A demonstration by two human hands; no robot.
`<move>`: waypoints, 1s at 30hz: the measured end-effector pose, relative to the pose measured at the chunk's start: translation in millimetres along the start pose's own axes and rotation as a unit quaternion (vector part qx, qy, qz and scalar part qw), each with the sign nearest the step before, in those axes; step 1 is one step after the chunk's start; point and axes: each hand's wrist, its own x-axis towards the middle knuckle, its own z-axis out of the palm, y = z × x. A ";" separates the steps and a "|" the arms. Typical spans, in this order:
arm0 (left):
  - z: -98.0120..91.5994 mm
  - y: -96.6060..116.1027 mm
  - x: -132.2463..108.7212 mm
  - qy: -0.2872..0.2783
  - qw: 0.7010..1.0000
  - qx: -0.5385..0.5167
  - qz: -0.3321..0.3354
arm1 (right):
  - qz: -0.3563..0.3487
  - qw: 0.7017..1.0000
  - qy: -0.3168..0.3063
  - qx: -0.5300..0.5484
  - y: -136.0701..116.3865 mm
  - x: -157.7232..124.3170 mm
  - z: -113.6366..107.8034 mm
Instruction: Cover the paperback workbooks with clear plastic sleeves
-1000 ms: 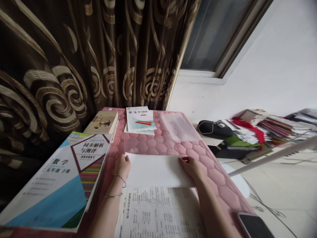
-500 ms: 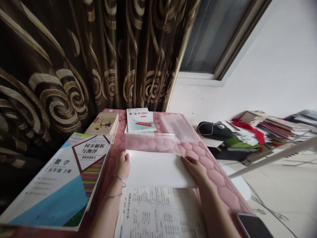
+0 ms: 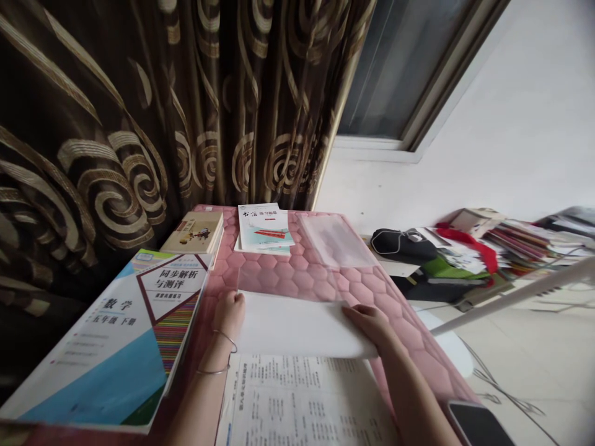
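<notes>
While hands [image 3: 229, 314] grip white sheet [image 3: 297, 325], pink hex-pattern tbl [image 3: 411, 337], dk curtain [image 3: 260, 99] behind, window [image 3: 390, 74] R

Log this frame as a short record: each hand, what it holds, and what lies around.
Left hand: grips the white sheet near its far left corner
Right hand: grips the same sheet near its far right corner
Beyond sheet: clear film
Nearer than sheet: printed page
Left side: large workbook; tan-covered book behind it
Far side: booklets; translucent sheet to their right
Near right: dark-screened device, partly cut off
Surface: pink patterned cover
</notes>
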 end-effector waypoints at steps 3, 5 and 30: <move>-4.4 6.2 -5.5 -0.014 0.996 0.093 -0.008 | 0.014 1.000 0.003 0.005 6.6 0.0 2.8; -5.7 10.2 -10.2 -0.013 0.988 0.155 -0.005 | 0.004 1.000 0.017 0.018 8.0 0.1 4.8; 84.5 124.0 -28.4 -0.132 0.860 0.270 0.412 | -0.060 0.995 0.075 -0.004 -19.0 -23.4 4.9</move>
